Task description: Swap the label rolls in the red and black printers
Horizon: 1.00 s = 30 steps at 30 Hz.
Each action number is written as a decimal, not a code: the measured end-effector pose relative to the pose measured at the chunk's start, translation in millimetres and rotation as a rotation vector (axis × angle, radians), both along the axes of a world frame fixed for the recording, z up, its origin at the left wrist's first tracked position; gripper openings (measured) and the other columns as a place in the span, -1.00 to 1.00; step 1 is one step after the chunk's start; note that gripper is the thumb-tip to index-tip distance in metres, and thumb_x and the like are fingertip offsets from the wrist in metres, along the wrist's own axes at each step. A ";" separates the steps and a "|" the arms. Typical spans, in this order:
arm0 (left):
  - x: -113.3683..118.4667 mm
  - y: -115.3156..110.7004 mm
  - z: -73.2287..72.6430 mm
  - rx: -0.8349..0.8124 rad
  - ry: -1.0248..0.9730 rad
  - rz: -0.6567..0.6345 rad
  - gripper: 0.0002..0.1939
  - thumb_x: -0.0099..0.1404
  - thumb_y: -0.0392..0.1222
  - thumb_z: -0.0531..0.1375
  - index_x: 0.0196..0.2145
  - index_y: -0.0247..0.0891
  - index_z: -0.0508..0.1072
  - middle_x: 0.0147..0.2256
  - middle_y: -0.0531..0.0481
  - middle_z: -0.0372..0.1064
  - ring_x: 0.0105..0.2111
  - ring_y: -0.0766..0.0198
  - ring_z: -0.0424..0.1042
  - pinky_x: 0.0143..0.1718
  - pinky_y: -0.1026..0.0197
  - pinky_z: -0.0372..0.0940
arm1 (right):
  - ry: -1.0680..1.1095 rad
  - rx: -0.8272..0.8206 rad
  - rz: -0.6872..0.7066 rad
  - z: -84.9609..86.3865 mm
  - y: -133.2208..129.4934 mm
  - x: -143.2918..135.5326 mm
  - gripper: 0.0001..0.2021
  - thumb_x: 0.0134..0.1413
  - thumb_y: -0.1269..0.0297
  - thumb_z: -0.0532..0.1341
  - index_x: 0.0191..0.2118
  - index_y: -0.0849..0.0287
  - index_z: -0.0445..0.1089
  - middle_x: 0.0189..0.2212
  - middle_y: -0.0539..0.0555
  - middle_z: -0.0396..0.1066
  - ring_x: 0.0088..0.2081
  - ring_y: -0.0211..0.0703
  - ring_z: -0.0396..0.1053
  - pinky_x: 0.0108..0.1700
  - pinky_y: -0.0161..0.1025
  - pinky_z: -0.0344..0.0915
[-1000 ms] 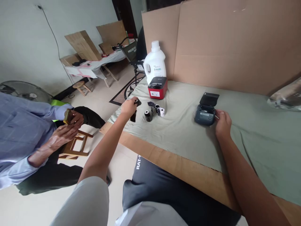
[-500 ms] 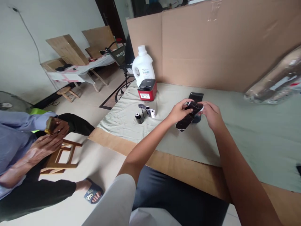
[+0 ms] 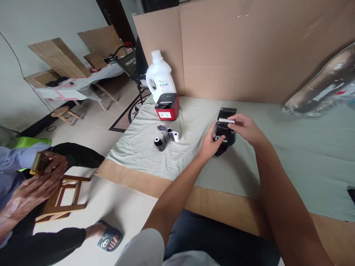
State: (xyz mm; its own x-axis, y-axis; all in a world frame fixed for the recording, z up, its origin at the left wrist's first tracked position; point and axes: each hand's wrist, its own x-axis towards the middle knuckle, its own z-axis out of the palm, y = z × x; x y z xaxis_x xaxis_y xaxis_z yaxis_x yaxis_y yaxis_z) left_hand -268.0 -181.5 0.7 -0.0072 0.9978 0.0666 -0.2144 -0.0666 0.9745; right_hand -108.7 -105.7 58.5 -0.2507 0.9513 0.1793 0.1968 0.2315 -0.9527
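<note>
Both hands hold a thermal paper roll (image 3: 224,130) with a shiny black outer side and a white edge along its top. My left hand (image 3: 211,143) is closed round its left and lower side, the thumb across the front. At the upper right, my right hand (image 3: 245,127) pinches the white edge between thumb and fingers. Directly behind and under the roll lies a black device (image 3: 229,112) on the cloth, mostly covered by the roll and hands. To the left stand a black-wrapped roll (image 3: 159,144) and a white roll (image 3: 176,136), with crumpled black wrapping beside them.
A red and black box-shaped device (image 3: 168,108) stands before a white jug (image 3: 161,77) at the table's back left. Cardboard (image 3: 235,51) walls the back; a plastic-wrapped package (image 3: 321,87) leans at right. At left sits another person (image 3: 41,184), hands round a yellow-edged object.
The roll has turned more upright over the black device, and its loose black strip no longer hangs out to the lower left. My left hand has moved lower on it. The view has shifted slightly.
</note>
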 end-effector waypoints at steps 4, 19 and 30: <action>16.2 -6.0 -10.8 0.006 0.071 -0.044 -0.08 0.37 -0.13 0.31 0.55 -0.11 -0.03 -0.28 0.01 0.55 -0.37 0.28 0.49 -0.20 0.20 0.44 | -0.140 -0.012 0.023 -2.6 29.0 10.0 -0.77 -0.16 0.25 0.43 -0.31 0.14 0.49 -0.32 0.01 0.53 -0.32 -0.16 0.44 -0.17 -0.14 0.38; 23.5 -18.4 -17.2 -0.089 0.190 -0.166 -0.18 0.39 -0.11 0.25 0.52 -0.08 0.09 -0.52 0.22 0.07 -0.52 0.36 0.23 -0.39 0.29 0.33 | -0.436 0.120 -0.075 -40.4 51.0 12.8 -0.82 -0.09 0.37 0.26 -0.27 0.10 0.45 -0.32 0.03 0.50 -0.29 -0.08 0.36 -0.10 -0.12 0.32; 23.8 -20.5 -14.4 -0.103 0.243 -0.146 -0.25 0.39 -0.17 0.19 0.49 -0.10 0.18 -0.49 0.19 0.03 -0.50 0.35 0.15 -0.31 0.25 0.37 | -0.659 0.202 -0.118 -50.7 53.1 3.1 -0.73 -0.04 0.47 0.28 -0.19 0.07 0.59 -0.14 0.15 0.39 -0.22 -0.01 0.37 -0.05 -0.08 0.34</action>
